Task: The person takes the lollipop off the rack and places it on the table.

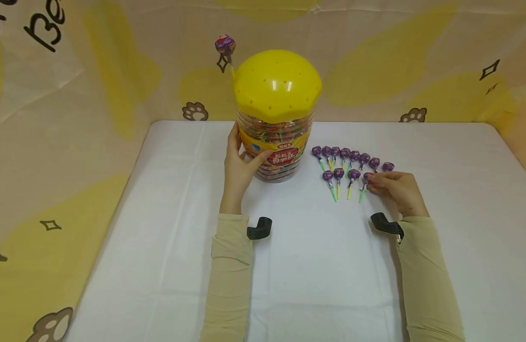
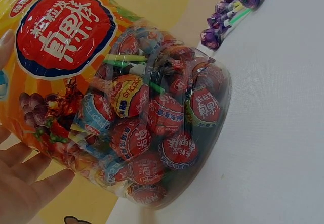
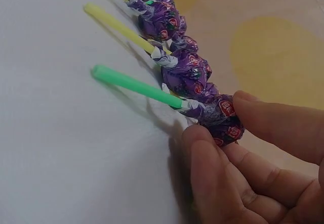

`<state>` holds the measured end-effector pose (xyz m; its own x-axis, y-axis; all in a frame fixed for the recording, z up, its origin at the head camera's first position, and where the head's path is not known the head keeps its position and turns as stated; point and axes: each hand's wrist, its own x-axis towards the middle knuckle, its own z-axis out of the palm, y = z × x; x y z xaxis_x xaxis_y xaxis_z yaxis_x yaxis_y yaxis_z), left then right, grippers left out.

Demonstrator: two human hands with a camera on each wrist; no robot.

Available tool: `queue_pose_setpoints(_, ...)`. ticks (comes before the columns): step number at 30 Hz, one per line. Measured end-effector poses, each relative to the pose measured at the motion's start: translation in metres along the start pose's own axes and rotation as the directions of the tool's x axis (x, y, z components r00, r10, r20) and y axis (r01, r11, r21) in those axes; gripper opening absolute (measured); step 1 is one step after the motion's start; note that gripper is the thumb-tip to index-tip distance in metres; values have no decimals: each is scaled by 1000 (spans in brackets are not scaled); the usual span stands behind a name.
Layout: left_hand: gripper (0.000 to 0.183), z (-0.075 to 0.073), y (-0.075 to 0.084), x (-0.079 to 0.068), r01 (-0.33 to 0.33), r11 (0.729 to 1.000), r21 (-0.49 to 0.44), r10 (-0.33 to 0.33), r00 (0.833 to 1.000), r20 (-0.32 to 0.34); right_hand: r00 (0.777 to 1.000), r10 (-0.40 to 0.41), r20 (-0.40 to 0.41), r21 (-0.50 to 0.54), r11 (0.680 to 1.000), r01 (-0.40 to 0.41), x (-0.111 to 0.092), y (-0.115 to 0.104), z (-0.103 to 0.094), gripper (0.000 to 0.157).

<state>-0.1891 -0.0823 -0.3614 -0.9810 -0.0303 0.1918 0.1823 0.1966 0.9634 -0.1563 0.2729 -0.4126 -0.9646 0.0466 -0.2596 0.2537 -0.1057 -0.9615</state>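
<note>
A big clear plastic jar [image 1: 284,154] packed with wrapped lollipops stands near the table's back edge under a domed yellow lid [image 1: 277,85]. My left hand [image 1: 239,171] grips its left side, thumb across the front label; the left wrist view shows the fingers [image 2: 43,181] along its side. To the right, my right hand [image 1: 397,190] pinches the purple-wrapped head of a green-stick lollipop [image 3: 220,115] between thumb and fingers. This lollipop is at the right end of a front row, beside a yellow-stick lollipop [image 1: 353,175]. Its stick points toward the table's front.
Behind the front row lies a back row of several purple lollipops [image 1: 345,153], just right of the jar. One larger lollipop [image 1: 225,45] sticks up beside the lid. Patterned cloth [image 1: 374,61] rises behind the white table [image 1: 323,275].
</note>
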Motion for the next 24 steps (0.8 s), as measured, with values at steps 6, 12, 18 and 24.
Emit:
queue_pose_setpoints(6, 92, 0, 0, 0, -7, 1000, 5, 7, 1000, -7, 999, -3, -42, -142, 990, -3, 0, -1, 4, 20)
queue_pose_setpoints(12, 91, 1, -1, 1, -8, 1000, 2, 8, 1000, -6, 998, -19, -67, -253, 967, 1, -1, -2, 7, 4)
queue_pose_setpoints(18, 90, 1, -2, 1, -7, 1000, 4, 7, 1000, -1, 997, -15, -71, -300, 954, -7, -1, -2, 6, 17)
queue_pose_setpoints(24, 91, 1, -2, 1, -4, 1000, 4, 4, 1000, -1, 997, -20, -70, -296, 955, -2, -4, -5, 2, 6)
